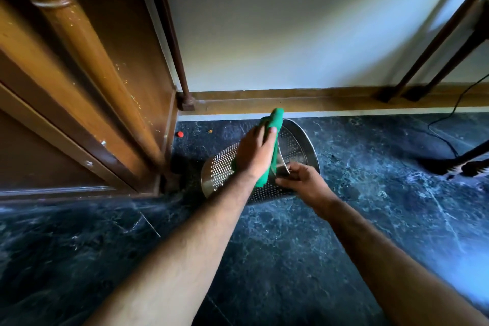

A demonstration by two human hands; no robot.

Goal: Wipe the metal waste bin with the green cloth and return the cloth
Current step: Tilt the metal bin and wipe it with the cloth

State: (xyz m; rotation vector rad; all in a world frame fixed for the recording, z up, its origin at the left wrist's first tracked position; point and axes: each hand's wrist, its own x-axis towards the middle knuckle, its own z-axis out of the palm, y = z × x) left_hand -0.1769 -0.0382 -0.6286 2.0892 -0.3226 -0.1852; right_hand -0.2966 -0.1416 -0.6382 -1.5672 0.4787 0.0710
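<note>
The perforated metal waste bin [219,167] lies tilted on the dark floor, its open mouth facing right and away from me. My left hand [255,155] presses the green cloth [275,120] against the bin's upper side near the rim. The cloth drapes over the rim and hangs down below my wrist. My right hand [301,180] grips the bin's near rim, with fingers curled over the edge.
A brown wooden cabinet [87,92] stands at the left, close to the bin. A wooden skirting [291,103] runs along the white wall behind. Dark furniture legs [423,61] and a black cable [447,124] are at the right. A small red object [180,134] lies by the cabinet.
</note>
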